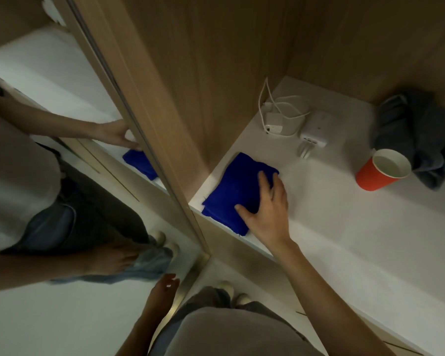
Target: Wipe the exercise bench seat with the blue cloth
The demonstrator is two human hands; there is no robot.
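Right hand (267,211) is resting spread flat on folded deep-blue fabric cloth (229,194), not curling round it. Cloth is lying at left end of white ledge (344,227), beside tall mirror (62,176). Left hand (165,286) is hanging near, loosely curled, holding nothing. Orange paper cup (375,176) is standing far right

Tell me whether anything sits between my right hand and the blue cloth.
Nothing does: the right hand lies on the blue cloth on the white shelf. The orange cup and the charger stand apart, further right. No bench is in view.
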